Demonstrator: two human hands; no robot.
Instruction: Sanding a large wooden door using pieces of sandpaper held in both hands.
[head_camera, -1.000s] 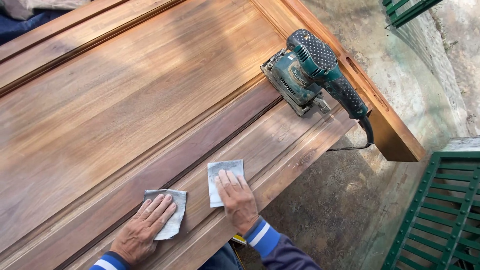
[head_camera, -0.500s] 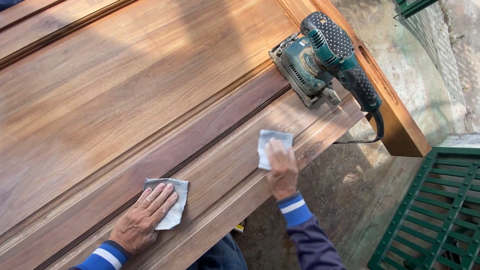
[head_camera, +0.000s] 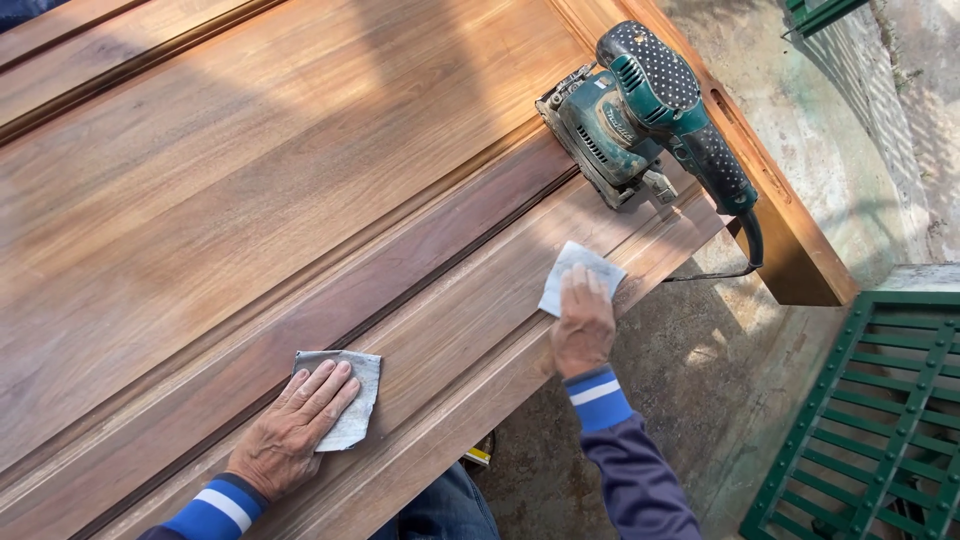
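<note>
Right hand: the right hand (head_camera: 583, 328) has slid up the door's edge rail toward 1 o'clock in the last second, from mid-rail to just short of the corner, fingers flat and pressed together on its sheet.
Right sheet: the right sandpaper piece (head_camera: 579, 273) has travelled with it and turned slightly; it now lies near the rail's end, at 6 o'clock of the sander.
Left hand: the left hand (head_camera: 297, 428) has hardly shifted, palm down with fingers spread on its own sheet; neither grip is closed round anything, both press flat.
Left sheet: the left sandpaper piece (head_camera: 350, 405) sits on the rail at 7 o'clock of the frame, much where it was.
Sander: the teal power sander (head_camera: 635, 120) rests untouched on the wooden door panel (head_camera: 250, 200) at 1 o'clock.
Reading: likely one long hand-sanding stroke along the rail, now near its far end.
</note>
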